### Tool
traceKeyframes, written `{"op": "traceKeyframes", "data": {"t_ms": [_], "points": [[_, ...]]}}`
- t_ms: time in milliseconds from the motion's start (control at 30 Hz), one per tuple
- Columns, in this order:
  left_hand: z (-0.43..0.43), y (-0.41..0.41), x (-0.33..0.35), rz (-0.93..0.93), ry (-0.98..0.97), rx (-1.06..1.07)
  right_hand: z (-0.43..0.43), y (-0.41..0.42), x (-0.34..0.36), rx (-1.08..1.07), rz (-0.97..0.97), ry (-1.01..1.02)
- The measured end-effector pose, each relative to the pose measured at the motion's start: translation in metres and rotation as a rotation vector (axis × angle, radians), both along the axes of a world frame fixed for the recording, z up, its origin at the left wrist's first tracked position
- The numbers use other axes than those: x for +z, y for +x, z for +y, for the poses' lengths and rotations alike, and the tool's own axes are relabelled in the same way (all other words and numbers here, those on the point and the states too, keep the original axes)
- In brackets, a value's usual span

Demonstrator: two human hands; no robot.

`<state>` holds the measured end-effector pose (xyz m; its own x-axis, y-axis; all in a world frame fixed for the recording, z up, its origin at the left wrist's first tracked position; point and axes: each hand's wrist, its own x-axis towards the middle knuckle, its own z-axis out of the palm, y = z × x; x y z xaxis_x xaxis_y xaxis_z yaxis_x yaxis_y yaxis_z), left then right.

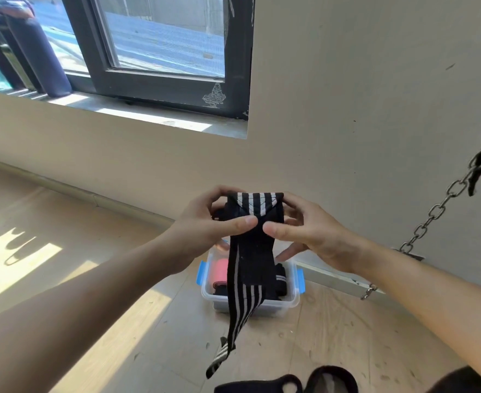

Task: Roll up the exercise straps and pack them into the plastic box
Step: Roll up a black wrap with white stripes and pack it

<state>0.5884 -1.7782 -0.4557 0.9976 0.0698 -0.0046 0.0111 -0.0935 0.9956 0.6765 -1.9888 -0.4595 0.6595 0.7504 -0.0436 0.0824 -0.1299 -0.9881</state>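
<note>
While both reach fwd, left hand [205, 226] & right hand [315, 232] pinch strap [250, 251] w/ curled fingers [219, 192].

Matt woven cloth strap [252, 251], clear glossy plastic box [291, 300], metal chain [432, 214]

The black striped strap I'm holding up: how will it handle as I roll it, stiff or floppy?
Probably floppy: below the left hand and right hand the strap hangs limp and its tail twists. Likely light, since a mere pinch from each hand carries it. The folded top may well unfold if released, so hold it pinched.
</note>
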Motion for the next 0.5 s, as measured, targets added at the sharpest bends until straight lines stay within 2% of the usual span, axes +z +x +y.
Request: {"op": "traceKeyframes", "data": {"t_ms": [167,267,367,500], "points": [[-0.0002,-0.0020,-0.0063,-0.114,0.049,0.019,0.0018,-0.0035,0.0067,0.003,0.067,-0.035],[-0.0023,-0.0019,-0.0066,-0.144,0.051,0.002,0.0018,-0.0054,0.0070,-0.022,0.079,0.021],[-0.0029,-0.0010,-0.0042,-0.061,0.032,-0.031,-0.0006,-0.0054,0.0088,-0.029,0.091,0.074],[0.0005,-0.0014,-0.0041,0.075,0.008,-0.176,-0.0010,-0.0065,0.0111,-0.039,0.023,0.120]]}}
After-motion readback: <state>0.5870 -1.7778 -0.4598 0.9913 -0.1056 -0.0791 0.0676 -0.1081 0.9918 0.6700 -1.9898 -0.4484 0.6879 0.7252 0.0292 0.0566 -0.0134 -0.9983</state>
